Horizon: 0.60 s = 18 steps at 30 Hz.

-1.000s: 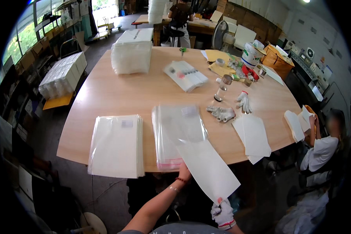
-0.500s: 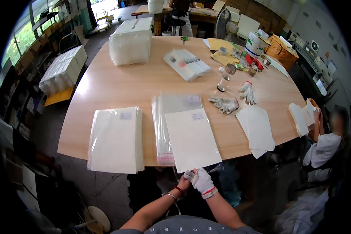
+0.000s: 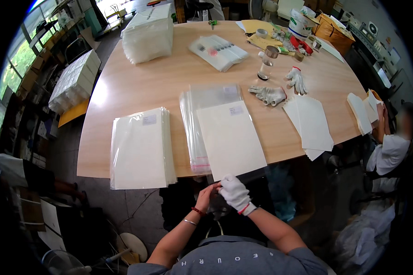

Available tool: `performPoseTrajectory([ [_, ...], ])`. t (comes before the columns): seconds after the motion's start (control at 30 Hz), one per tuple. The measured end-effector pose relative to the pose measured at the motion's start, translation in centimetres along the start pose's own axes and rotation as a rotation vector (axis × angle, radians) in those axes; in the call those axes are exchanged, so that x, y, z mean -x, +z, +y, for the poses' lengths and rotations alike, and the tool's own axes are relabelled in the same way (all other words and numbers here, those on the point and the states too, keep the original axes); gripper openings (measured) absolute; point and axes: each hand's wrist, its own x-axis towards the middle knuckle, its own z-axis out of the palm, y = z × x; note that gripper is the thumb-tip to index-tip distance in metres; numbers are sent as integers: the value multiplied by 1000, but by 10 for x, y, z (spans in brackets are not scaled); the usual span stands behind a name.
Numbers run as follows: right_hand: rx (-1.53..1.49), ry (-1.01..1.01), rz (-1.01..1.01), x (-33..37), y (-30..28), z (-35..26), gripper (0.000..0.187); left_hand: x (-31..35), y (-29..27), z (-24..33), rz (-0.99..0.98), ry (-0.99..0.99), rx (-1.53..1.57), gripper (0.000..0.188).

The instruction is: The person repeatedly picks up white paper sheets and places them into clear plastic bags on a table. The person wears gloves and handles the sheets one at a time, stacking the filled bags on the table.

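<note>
My left hand point(image 3: 206, 197) is bare, with a red beaded bracelet and a silver bangle at the wrist. My right hand point(image 3: 235, 192) wears a white knit glove with a red cuff edge. They meet just off the table's front edge, fingers bent together and touching; whatever is between them is hidden. Right above them lies a white sheet point(image 3: 231, 140) with a small label, overlapping a stack of clear plastic bags point(image 3: 192, 133). Left of these, a pile of white sheets in clear sleeves point(image 3: 140, 149) juts over the edge.
Loose white sheets point(image 3: 309, 121), two work gloves point(image 3: 268, 95) and a glass bottle point(image 3: 267, 63) stand to the right. Farther back are flat bags point(image 3: 220, 51) and a tall stack of wrapped packs point(image 3: 147, 34). A seated co-worker point(image 3: 390, 146) handles papers at the right edge.
The view has tipped down, so the table and its contents sit higher in the picture. My hands stay together at the table edge, and more of my left hand's fingers shows.
</note>
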Motion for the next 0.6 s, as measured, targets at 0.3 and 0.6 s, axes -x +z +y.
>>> performPoseTrajectory([
  [0.3,-254,-5,-310,-17,-29,34,19,-11,14,5,304,-104,211,31],
  [0.6,872,765,-653,154,-223,217,18,3,-20,-9,194,235,-292,29],
])
